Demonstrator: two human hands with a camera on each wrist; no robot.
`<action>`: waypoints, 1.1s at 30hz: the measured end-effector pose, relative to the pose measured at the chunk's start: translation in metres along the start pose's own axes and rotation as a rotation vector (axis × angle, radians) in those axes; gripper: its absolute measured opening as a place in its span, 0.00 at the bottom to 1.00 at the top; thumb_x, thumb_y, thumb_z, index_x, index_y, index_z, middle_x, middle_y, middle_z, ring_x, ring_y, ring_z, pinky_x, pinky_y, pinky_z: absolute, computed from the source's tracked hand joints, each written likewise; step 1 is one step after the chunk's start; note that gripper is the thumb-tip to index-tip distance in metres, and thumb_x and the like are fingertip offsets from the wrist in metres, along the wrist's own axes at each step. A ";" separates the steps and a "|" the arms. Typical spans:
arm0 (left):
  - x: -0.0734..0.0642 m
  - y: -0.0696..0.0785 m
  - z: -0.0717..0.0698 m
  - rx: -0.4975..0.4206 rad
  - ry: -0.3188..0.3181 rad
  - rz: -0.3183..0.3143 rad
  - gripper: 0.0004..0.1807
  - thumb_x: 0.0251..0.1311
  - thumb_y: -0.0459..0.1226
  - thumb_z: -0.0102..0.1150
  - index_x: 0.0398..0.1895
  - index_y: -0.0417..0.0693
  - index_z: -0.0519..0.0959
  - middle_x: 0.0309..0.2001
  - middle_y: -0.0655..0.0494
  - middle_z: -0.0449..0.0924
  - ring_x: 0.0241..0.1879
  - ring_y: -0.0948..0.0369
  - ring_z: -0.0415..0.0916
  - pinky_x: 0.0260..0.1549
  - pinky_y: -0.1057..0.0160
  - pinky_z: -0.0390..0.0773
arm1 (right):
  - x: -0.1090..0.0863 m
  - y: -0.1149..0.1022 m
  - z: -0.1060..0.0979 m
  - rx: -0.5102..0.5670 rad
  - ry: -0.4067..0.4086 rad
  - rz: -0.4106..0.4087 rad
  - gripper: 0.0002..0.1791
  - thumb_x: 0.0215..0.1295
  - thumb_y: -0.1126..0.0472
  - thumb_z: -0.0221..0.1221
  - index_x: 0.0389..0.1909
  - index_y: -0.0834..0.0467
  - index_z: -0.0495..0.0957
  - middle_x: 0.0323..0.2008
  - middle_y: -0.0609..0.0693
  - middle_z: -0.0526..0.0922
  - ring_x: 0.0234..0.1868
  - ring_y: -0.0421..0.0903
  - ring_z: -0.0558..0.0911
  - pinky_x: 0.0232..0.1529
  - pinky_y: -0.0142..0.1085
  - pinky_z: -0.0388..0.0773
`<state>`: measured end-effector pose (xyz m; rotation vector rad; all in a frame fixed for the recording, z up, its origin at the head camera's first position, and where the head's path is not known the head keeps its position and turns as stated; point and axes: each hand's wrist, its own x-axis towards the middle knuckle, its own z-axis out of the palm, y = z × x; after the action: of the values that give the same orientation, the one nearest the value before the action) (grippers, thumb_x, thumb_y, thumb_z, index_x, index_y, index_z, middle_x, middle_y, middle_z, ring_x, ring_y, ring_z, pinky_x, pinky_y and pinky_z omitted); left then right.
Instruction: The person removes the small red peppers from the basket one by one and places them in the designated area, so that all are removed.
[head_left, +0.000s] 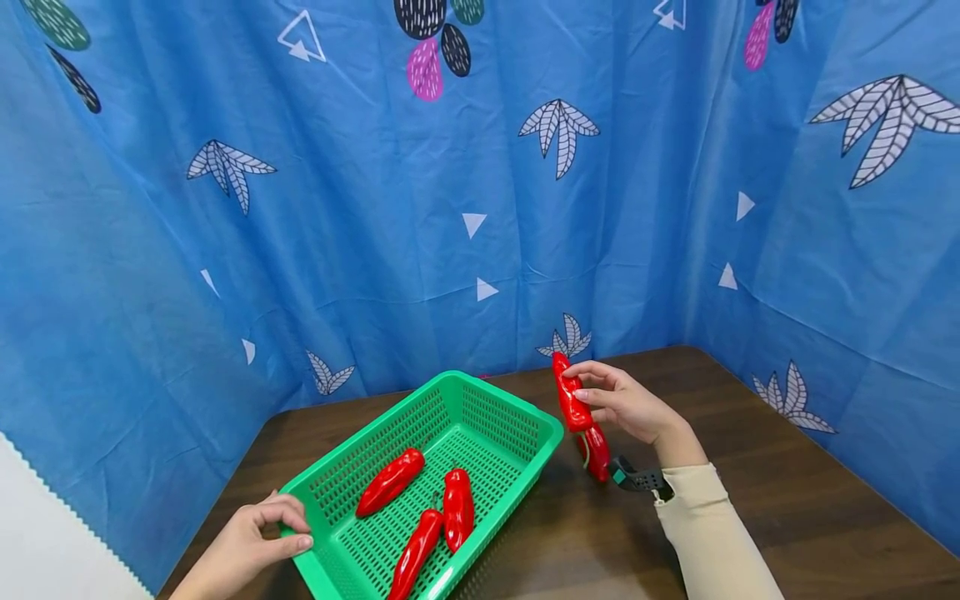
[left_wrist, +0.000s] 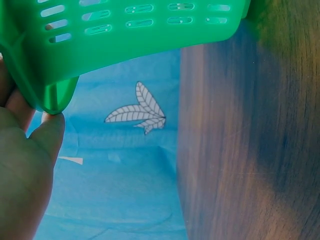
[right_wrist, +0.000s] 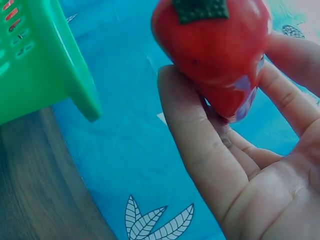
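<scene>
My left hand pinches the near left rim of a green plastic basket between thumb and fingers. Inside the basket lie a red pepper on the left and two more, one pepper beside another. To the right of the basket, my right hand holds a red pepper upright between thumb and fingers, above the table. In the right wrist view the green stem end of this held pepper shows close up. Behind and below it another red pepper is partly hidden.
The basket stands on a dark brown wooden table. Blue patterned cloth hangs behind the table and along its sides. A dark band circles the right wrist at the cuff of a beige sleeve. A white surface shows at lower left.
</scene>
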<state>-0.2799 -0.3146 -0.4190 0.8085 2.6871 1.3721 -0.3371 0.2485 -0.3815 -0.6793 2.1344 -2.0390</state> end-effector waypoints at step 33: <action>0.003 -0.004 0.002 -0.080 -0.022 0.161 0.01 0.62 0.25 0.62 0.34 0.36 0.82 0.37 0.65 0.79 0.42 0.68 0.73 0.34 0.67 0.80 | 0.000 0.021 -0.011 -0.024 0.155 0.149 0.31 0.73 0.58 0.56 0.73 0.61 0.60 0.65 0.65 0.65 0.56 0.54 0.77 0.58 0.47 0.86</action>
<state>-0.2836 -0.3138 -0.4232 1.0456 2.5813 1.4827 -0.3459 0.2589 -0.4006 -0.3618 2.2198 -2.0511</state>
